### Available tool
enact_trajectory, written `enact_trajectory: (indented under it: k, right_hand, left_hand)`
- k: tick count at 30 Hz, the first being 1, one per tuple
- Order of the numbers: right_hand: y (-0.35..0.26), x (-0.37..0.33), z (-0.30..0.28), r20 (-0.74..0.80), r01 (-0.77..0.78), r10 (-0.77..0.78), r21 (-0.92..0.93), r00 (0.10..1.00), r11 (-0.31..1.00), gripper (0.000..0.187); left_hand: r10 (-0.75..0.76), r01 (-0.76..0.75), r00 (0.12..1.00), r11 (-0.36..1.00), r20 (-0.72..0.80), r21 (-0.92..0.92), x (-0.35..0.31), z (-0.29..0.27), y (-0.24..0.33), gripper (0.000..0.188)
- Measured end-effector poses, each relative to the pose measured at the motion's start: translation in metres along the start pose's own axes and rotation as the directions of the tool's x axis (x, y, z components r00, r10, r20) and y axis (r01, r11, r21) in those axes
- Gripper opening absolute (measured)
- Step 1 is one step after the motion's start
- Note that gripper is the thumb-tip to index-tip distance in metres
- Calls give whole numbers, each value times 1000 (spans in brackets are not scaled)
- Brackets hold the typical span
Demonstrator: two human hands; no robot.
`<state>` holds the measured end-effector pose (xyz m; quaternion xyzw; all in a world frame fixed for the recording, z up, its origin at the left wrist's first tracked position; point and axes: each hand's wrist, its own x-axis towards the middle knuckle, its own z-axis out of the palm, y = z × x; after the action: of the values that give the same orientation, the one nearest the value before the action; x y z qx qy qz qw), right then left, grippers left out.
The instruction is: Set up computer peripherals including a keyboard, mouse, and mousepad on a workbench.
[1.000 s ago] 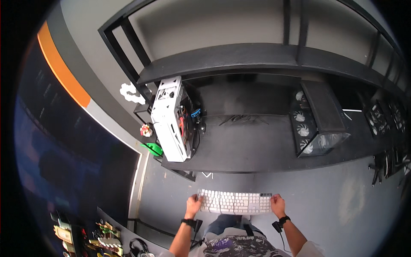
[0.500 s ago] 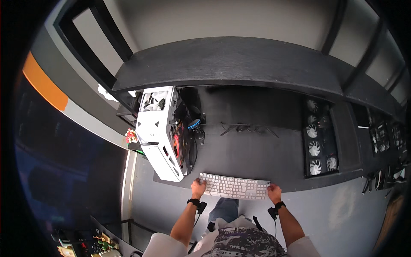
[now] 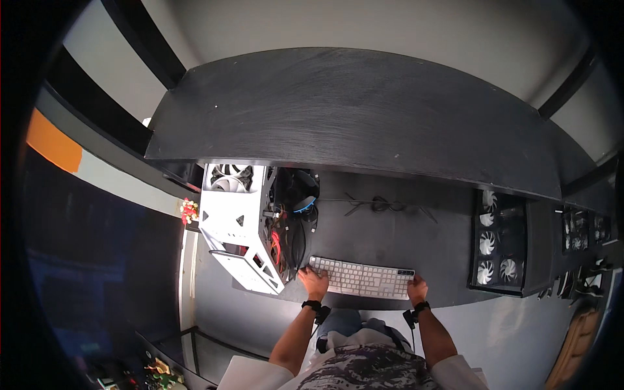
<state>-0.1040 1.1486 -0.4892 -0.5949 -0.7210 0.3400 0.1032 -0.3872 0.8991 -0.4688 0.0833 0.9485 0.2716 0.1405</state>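
A white keyboard [image 3: 364, 278] lies level over the front edge of the black desk [image 3: 364, 234]. My left hand [image 3: 314, 284] grips its left end and my right hand [image 3: 417, 290] holds its right end, fingers closed round the short sides. Both wrists wear black bands with small dark devices attached. Close to my left hand stands a white computer case [image 3: 237, 214], its side open to show red and black cables [image 3: 275, 247]. Whether the keyboard touches the desk top, I cannot tell.
A black shelf [image 3: 351, 110] spans above the back of the desk. On the right stands a dark case with white fans [image 3: 486, 244]. Loose black cables [image 3: 383, 205] lie near the desk's back. Red flowers [image 3: 189, 210] sit left of the white case.
My hands have carried the keyboard forward, from before the desk's front edge to over the desk. The view has shifted, with the shelf now filling more of it.
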Motion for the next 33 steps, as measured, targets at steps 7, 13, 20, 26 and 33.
enact_trajectory:
  k: [7, 13, 20, 26, 33]
  right_hand:
    - [13, 12, 2, 50, -104, 105, -16, 993, 994, 29]
    - [-2, 12, 1, 118, -178, 167, 90, 979, 980, 35]
    - [-12, 23, 9, 380, -299, 137, 410, 915, 861, 39]
    - [-21, 16, 5, 506, -285, -34, 538, 862, 793, 57]
    - [-55, 10, 10, 499, -124, -182, 519, 847, 846, 67]
  left_hand:
    - [6, -15, 995, 996, -96, -93, -11, 6, 4, 71]
    - [59, -63, 991, 997, -117, -34, -7, 3, -3, 73]
    - [75, -73, 987, 997, -145, 18, 13, -5, -12, 78]
    - [71, -64, 991, 996, -110, 65, 29, -14, -21, 82]
    - [43, -60, 974, 996, -223, -69, 40, -41, -58, 82]
